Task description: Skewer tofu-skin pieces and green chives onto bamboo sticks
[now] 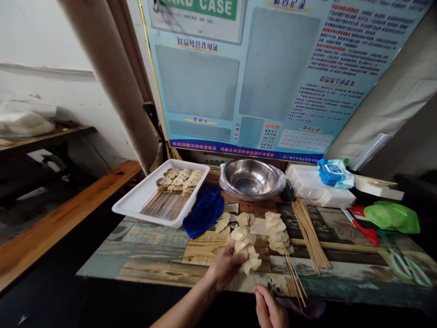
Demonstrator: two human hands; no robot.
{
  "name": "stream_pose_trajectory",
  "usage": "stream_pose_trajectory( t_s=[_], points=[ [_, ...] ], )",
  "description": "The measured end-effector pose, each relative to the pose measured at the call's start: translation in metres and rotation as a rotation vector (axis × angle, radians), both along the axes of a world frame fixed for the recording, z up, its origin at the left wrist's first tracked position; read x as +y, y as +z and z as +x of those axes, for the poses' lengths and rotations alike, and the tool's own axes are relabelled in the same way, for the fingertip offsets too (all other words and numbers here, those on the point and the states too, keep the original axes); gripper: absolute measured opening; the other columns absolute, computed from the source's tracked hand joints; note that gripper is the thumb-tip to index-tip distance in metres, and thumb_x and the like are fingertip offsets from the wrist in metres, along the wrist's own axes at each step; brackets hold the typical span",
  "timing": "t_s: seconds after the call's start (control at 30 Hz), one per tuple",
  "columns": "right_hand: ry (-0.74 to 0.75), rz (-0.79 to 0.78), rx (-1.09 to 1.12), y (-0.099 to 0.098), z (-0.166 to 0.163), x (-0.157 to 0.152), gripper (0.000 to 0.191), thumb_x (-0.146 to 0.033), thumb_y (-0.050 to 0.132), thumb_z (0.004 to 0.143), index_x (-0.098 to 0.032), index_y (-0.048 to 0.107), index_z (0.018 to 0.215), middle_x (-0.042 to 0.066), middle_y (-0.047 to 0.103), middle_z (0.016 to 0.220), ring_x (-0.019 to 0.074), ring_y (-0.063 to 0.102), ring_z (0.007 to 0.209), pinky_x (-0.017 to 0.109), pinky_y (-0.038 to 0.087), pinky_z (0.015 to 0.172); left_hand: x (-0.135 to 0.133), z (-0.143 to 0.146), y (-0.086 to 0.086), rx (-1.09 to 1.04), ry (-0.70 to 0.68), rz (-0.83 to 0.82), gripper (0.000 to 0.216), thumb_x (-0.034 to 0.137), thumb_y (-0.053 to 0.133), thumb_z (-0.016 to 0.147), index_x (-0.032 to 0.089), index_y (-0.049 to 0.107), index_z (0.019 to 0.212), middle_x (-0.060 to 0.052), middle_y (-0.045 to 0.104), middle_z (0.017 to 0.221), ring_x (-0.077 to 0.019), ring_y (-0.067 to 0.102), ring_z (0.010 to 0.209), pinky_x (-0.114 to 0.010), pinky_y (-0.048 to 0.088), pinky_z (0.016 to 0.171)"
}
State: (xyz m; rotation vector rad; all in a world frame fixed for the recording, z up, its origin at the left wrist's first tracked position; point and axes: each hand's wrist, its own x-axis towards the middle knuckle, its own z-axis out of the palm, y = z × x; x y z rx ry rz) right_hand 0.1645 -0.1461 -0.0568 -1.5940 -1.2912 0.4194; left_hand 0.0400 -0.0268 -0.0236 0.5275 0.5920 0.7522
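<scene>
My left hand [225, 266] pinches the pale food slices threaded on a bamboo skewer [246, 248] over the table's near edge. Lower down, my right hand [269, 310] is closed on that skewer's bare stick end. Just right of it lie finished skewers [279, 234] with their sticks pointing toward me. A few loose slices [222, 224] rest beside a blue cloth [204, 210]. A bundle of bare bamboo sticks [310, 234] lies further right.
A white tray [134, 202] with several finished skewers sits at the left. A steel bowl [251, 177] stands at the back, beside white foam trays [321, 189] and a wet-wipe pack [333, 172]. Green plastic [392, 216] lies right. A wooden bench [61, 218] runs left.
</scene>
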Motion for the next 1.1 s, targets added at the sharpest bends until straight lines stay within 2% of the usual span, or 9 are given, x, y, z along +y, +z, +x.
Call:
stream_pose_trajectory(
  t_s=[0.13, 0.23, 0.33, 0.47, 0.63, 0.73, 0.83, 0.97, 1.1],
  points=[
    [0.096, -0.049, -0.244, 0.019, 0.032, 0.013, 0.052, -0.056, 0.033, 0.09, -0.021, 0.071, 0.091, 0.009, 0.075, 0.082, 0.0182, 0.072, 0.075, 0.019, 0.057, 0.064, 0.001, 0.007, 0.005, 0.033, 0.015, -0.037, 0.04, 0.026, 0.081, 0.059, 0.016, 0.062, 0.093, -0.007, 0.067, 0.088, -0.0183, 0.065, 0.075, -0.031, 0.051, 0.072],
    [0.007, -0.088, -0.402, 0.028, 0.065, 0.032, 0.058, -0.055, 0.024, 0.093, -0.019, 0.069, 0.093, 0.009, 0.075, 0.086, 0.0198, 0.072, 0.077, 0.023, 0.056, 0.064, 0.005, 0.002, 0.006, 0.155, 0.053, 0.04, 0.037, 0.03, 0.079, 0.062, 0.017, 0.061, 0.092, -0.005, 0.065, 0.089, -0.0156, 0.063, 0.077, -0.028, 0.049, 0.072],
    [-0.041, -0.123, -0.552, 0.029, 0.098, 0.054, 0.059, -0.05, 0.02, 0.094, -0.017, 0.068, 0.092, 0.01, 0.074, 0.082, 0.0205, 0.071, 0.072, 0.026, 0.054, 0.063, 0.016, -0.016, 0.002, 0.31, 0.082, 0.236, 0.032, 0.038, 0.073, 0.067, 0.017, 0.062, 0.089, -0.004, 0.065, 0.084, -0.0139, 0.06, 0.074, -0.024, 0.046, 0.068],
    [-0.115, -0.151, -0.721, 0.033, 0.134, 0.072, 0.044, -0.037, 0.029, 0.094, -0.016, 0.067, 0.086, 0.011, 0.072, 0.085, 0.0193, 0.068, 0.079, 0.027, 0.049, 0.073, 0.04, -0.049, -0.011, 0.696, 0.208, 0.651, 0.025, 0.04, 0.066, 0.071, 0.017, 0.063, 0.08, -0.003, 0.063, 0.076, -0.016, 0.058, 0.071, -0.024, 0.043, 0.065],
    [-0.216, -0.623, -0.819, 0.051, 0.158, 0.082, 0.024, -0.023, 0.041, 0.091, -0.017, 0.064, 0.091, 0.008, 0.07, 0.093, 0.0166, 0.067, 0.083, 0.022, 0.045, 0.069, 0.074, -0.07, -0.029, 1.114, 0.283, 1.069, 0.017, 0.027, 0.057, 0.072, 0.019, 0.064, 0.086, -0.006, 0.061, 0.082, -0.0193, 0.057, 0.073, -0.029, 0.043, 0.069],
    [-0.234, -0.737, -0.82, 0.056, 0.162, 0.089, 0.024, -0.021, 0.042, 0.09, -0.015, 0.065, 0.093, 0.013, 0.069, 0.094, 0.0205, 0.069, 0.079, 0.025, 0.044, 0.062, 0.084, -0.067, -0.035, 1.232, 0.251, 1.18, 0.017, 0.024, 0.058, 0.07, 0.02, 0.065, 0.085, -0.008, 0.062, 0.085, -0.0222, 0.057, 0.081, -0.031, 0.043, 0.074],
    [-0.224, -0.835, -0.817, 0.056, 0.161, 0.101, 0.026, -0.014, 0.043, 0.086, -0.012, 0.068, 0.091, 0.018, 0.071, 0.088, 0.0257, 0.07, 0.078, 0.028, 0.044, 0.058, 0.09, -0.063, -0.036, 1.231, 0.207, 1.214, 0.012, 0.026, 0.057, 0.073, 0.02, 0.066, 0.078, -0.007, 0.063, 0.08, -0.0214, 0.056, 0.079, -0.03, 0.042, 0.073],
    [-0.162, -0.911, -0.813, 0.06, 0.161, 0.115, 0.023, -0.009, 0.049, 0.078, -0.011, 0.072, 0.083, 0.019, 0.072, 0.088, 0.0288, 0.069, 0.084, 0.029, 0.045, 0.059, 0.092, -0.064, -0.029, 1.175, 0.321, 1.157, 0.02, 0.028, 0.051, 0.077, 0.017, 0.064, 0.066, -0.007, 0.06, 0.073, -0.0183, 0.054, 0.07, -0.029, 0.041, 0.069],
    [-0.15, -0.914, -0.826, 0.075, 0.167, 0.112, 0.024, -0.018, 0.048, 0.079, -0.012, 0.07, 0.086, 0.019, 0.071, 0.088, 0.0291, 0.069, 0.084, 0.03, 0.046, 0.059, 0.087, -0.069, -0.016, 0.959, 0.384, 0.812, 0.018, 0.034, 0.055, 0.072, 0.017, 0.06, 0.069, -0.001, 0.059, 0.066, -0.0151, 0.054, 0.063, -0.026, 0.043, 0.063]
  ],
)
